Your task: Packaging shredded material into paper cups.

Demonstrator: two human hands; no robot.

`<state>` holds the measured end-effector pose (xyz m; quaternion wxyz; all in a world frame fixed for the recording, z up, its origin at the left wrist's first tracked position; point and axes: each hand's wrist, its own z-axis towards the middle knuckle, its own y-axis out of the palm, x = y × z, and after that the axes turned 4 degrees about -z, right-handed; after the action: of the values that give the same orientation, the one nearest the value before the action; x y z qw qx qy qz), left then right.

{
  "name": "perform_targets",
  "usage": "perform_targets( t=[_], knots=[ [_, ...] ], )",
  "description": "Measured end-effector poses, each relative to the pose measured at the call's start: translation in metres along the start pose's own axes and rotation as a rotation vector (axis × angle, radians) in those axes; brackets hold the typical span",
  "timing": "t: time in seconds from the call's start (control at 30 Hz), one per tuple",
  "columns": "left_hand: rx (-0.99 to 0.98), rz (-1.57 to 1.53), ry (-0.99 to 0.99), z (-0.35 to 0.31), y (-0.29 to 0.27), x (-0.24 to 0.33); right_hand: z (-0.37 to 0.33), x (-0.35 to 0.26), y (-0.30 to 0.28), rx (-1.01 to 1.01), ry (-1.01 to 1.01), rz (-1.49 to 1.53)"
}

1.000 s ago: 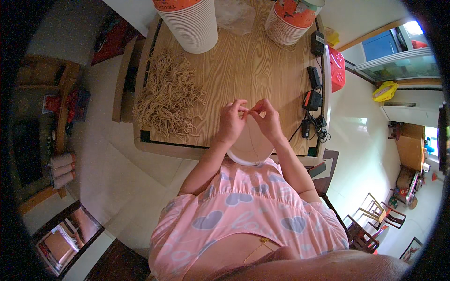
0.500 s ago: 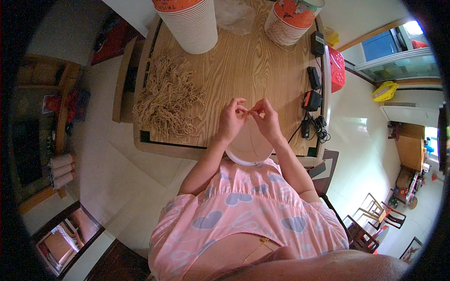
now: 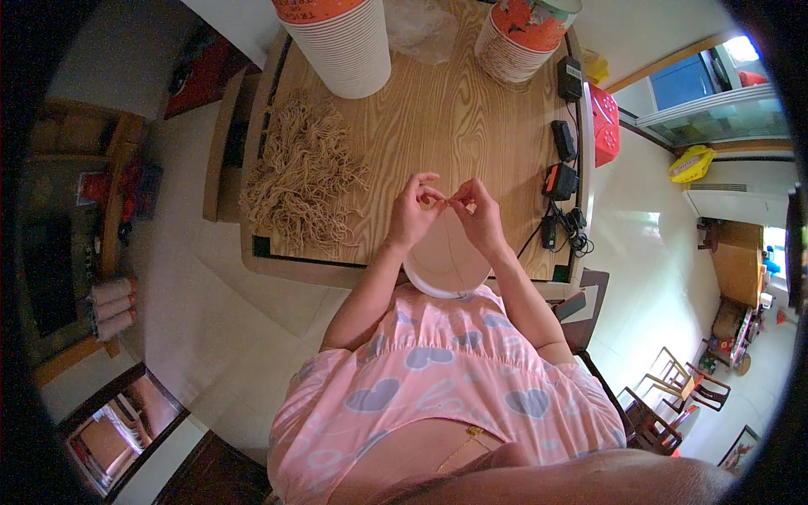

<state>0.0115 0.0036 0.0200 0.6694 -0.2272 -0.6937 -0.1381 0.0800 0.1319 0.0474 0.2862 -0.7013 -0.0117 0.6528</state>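
At the near edge of the table, a white paper bucket [image 3: 438,289] sits between my forearms against my pink clothing. A thin tan string [image 3: 451,246] runs from its near rim up across the bucket to my fingertips. My left hand [image 3: 412,210] and my right hand [image 3: 481,219] meet above the bucket's far side, each with thumb and forefinger pinched on the string. The other fingers of my left hand are raised. Whatever knot or loop lies between the fingertips is too small to make out.
On the left of the wooden table [image 3: 425,126] lies a heap of tan strings [image 3: 303,177]. A tall stack of white and orange buckets [image 3: 349,59] stands behind it, beside a clear plastic bag [image 3: 421,29]. Another bucket stack [image 3: 515,50] is at far right. Black adapters [image 3: 562,181] and cables line the right edge.
My left hand has shifted very slightly left and up, its fingers a little more lifted. Both hands keep their pinch, and the bucket stays in place.
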Motion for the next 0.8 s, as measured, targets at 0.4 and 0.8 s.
perform_targets(
  t=[0.4, 0.8],
  knots=[
    [-0.176, -0.037, 0.014, 0.009, -0.007, -0.008, 0.0, -0.002, 0.0, 0.007, -0.011, -0.037],
    [-0.133, -0.295, -0.201, 0.009, -0.005, -0.004, 0.0, -0.001, -0.002, 0.015, 0.024, -0.007]
  ],
)
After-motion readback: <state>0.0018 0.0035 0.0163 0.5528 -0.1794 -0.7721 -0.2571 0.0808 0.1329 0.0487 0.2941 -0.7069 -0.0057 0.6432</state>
